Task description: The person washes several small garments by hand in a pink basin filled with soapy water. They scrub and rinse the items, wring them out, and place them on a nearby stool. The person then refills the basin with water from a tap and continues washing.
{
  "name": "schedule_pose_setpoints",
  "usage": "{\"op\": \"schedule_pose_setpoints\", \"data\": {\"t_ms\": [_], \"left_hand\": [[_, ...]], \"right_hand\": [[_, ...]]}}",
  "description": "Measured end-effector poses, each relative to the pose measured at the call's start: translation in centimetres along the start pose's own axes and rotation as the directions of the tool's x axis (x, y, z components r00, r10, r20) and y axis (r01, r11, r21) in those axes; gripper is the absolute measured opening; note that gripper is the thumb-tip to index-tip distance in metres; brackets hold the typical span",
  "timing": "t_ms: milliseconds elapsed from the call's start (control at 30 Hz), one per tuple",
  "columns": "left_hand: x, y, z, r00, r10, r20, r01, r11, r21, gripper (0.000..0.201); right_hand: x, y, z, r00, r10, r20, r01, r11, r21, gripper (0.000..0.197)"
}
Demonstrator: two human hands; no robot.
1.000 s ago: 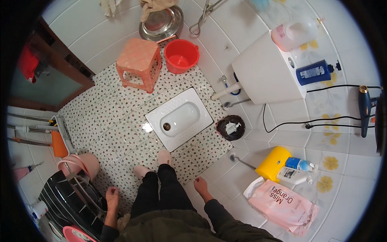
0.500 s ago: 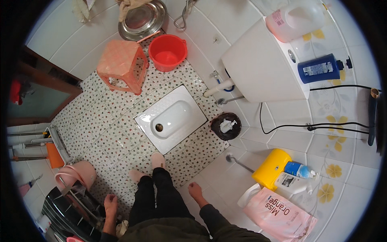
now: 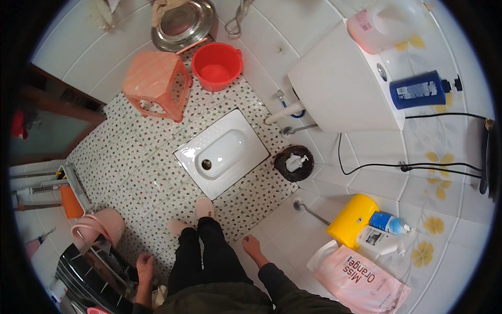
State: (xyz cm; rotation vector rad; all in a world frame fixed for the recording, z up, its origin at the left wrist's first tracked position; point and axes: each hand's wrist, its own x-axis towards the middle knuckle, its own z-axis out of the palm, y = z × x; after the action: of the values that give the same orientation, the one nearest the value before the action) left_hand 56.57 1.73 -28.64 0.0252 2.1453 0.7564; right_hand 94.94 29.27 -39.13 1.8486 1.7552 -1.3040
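Observation:
My left hand [image 3: 145,267] hangs at my left side, close to a pink bucket [image 3: 113,226] and a black tiled ledge [image 3: 78,268]. Its fingers are loosely curled with nothing visible in them. Over on the right, my right hand [image 3: 252,245] hangs beside my leg, its fingers also curled in and no object showing. Neither hand touches anything. My pink slippers [image 3: 204,207] stand on the speckled floor in front of a white squat toilet [image 3: 244,163].
A waste bin [image 3: 278,172] lined in dark plastic stands right of the toilet. Farther off are an orange stool [image 3: 153,75] and a red basin [image 3: 196,70]. A white cistern [image 3: 334,78] juts from the right wall, above a yellow tissue holder [image 3: 351,220] and pink tissue pack [image 3: 361,280].
The view has shifted very slightly. My right hand is a touch higher and farther left; my left hand stays in nearly the same place. Nothing has been picked up or let go.

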Motion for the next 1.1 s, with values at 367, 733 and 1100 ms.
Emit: {"op": "schedule_pose_setpoints", "data": {"t_ms": [367,733,1100], "left_hand": [[-7.2,5.6,-4.9,0.967,-0.165,-0.193,0.073,0.908,-0.412,0.010],[-18.0,1.7,-20.4,0.657,-0.215,-0.723,-0.569,0.487,-0.662,0.014],[-23.5,-21.4,-25.2,0.211,-0.757,-0.619,-0.349,0.533,-0.771,0.036]], "right_hand": [[6.0,-11.0,-0.3,0.947,-0.213,0.241,0.259,0.950,-0.176,0.030],[-10.1,-43.4,12.0,0.575,-0.637,0.514,0.637,0.743,0.208,0.023],[-47.0,-48.4,34.8,-0.277,-0.513,0.812,0.855,0.254,0.452,0.016]]}}
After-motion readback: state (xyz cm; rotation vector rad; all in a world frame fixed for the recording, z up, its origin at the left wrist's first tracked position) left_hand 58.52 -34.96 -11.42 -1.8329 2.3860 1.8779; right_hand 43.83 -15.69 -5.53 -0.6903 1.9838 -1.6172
